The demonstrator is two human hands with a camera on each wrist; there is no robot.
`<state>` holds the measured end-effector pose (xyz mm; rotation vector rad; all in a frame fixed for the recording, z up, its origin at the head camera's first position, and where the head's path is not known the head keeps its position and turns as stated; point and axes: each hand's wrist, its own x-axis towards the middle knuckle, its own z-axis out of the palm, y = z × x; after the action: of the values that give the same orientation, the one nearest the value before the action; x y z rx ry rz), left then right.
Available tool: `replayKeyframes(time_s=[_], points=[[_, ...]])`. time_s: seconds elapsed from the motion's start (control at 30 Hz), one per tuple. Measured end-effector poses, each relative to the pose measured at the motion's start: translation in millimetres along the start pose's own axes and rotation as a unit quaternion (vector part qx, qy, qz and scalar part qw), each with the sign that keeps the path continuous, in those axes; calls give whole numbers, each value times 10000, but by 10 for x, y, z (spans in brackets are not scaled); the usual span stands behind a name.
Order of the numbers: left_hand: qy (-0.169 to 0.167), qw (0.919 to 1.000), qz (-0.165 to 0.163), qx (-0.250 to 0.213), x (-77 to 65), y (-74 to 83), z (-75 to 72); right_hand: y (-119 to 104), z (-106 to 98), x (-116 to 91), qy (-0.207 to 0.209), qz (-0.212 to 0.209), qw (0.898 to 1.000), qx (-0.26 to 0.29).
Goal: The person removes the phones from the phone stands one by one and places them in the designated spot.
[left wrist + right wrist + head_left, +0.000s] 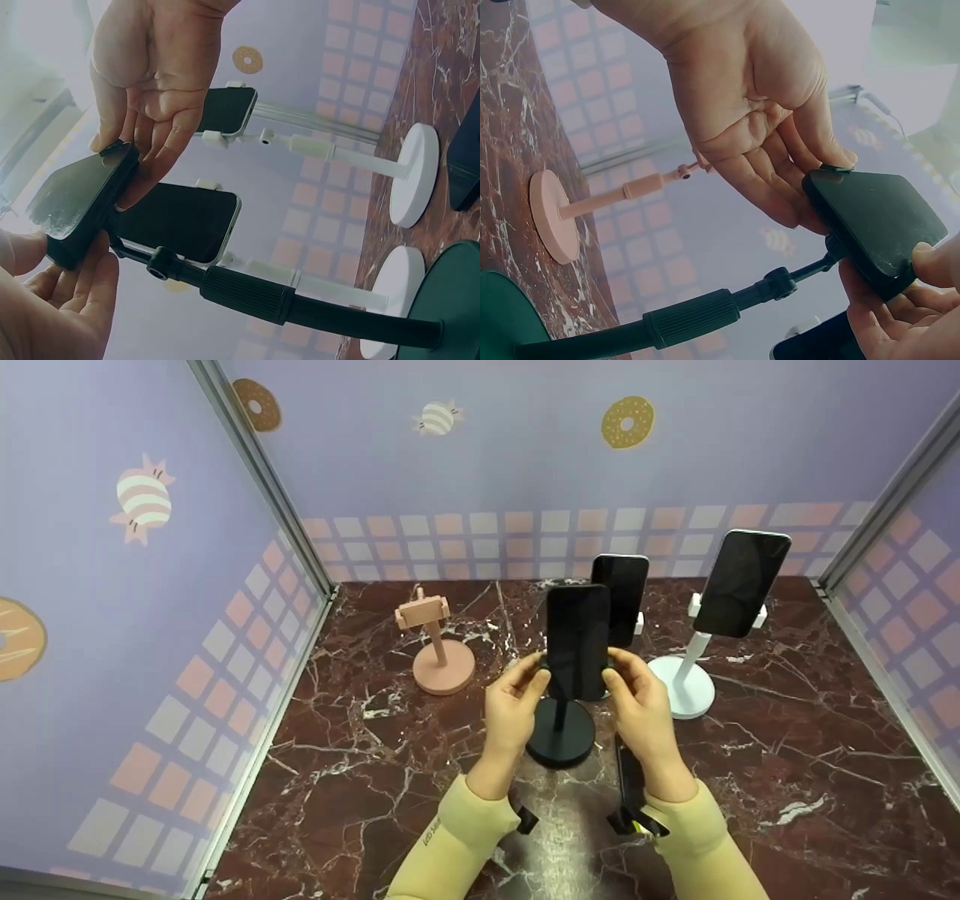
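Observation:
A black phone (577, 630) is upright in the clamp of a black phone stand (561, 739) in the middle of the table. My left hand (511, 716) pinches the clamp's left end, thumb in front and fingers behind. On the opposite side my right hand (643, 709) grips the clamp's right end at the phone's edge. In the right wrist view, a clamp tab (837, 169) shows under the left thumb. The stand's ribbed neck (247, 295) rises from its round base to the clamp. Fingers hide part of the clamp.
A pink phone stand (444, 666) with an unfilled clamp stands at the left. At the right, a white stand (682, 686) carries a phone (742, 585). Another phone (621, 596) is mounted behind the black one. A dark flat object (630, 772) lies by my right wrist.

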<state>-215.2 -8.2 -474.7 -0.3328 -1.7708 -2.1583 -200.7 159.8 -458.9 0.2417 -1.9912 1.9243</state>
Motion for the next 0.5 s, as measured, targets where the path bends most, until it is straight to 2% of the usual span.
replayKeyframes(time_s=[0.13, 0.5], points=[[-79, 10000, -8, 25, -30, -11, 11, 8, -30, -51, 5, 31, 9999, 158], [-320, 9995, -74, -1, -34, -24, -26, 21, -49, -99, -17, -21, 9999, 109]])
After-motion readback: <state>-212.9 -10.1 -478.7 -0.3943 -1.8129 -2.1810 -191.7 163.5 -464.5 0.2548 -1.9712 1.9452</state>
